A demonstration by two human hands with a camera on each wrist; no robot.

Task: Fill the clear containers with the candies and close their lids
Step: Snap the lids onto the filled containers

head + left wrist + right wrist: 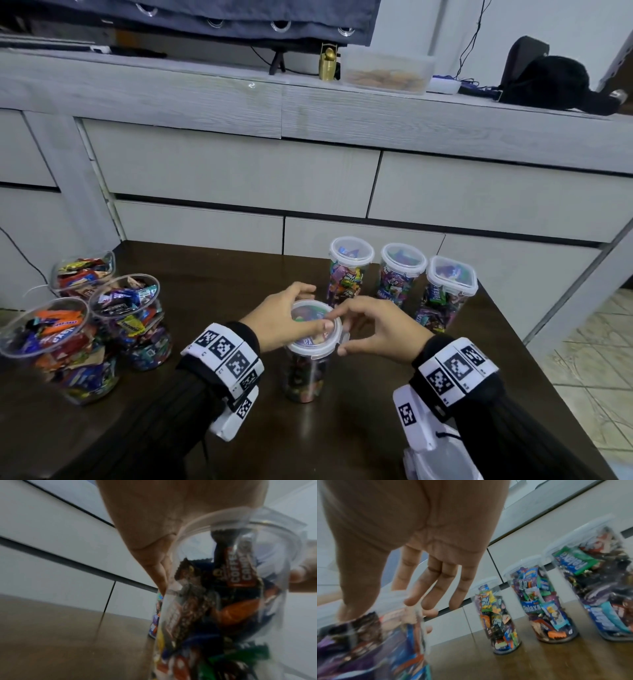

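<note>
A tall clear container (305, 371) full of wrapped candies stands at the middle of the dark table, with its white-rimmed lid (310, 344) on top. My left hand (317, 306) grips the lid from the left, thumb laid across the top and fingers curled over the far rim. My right hand (339, 332) pinches the lid's right edge at a latch tab (345, 337), index finger on top and thumb below. The left wrist view shows the container (223, 601) close up under my palm (171, 513). In the right wrist view my right hand's fingers (426, 588) reach down to the container (376, 642).
Three lidded containers full of candies (349, 270) (400, 277) (445, 298) stand in a row at the back right. Three open clear jars of candies (82, 270) (133, 318) (61, 346) sit at the left. Grey drawers rise behind the table (222, 267).
</note>
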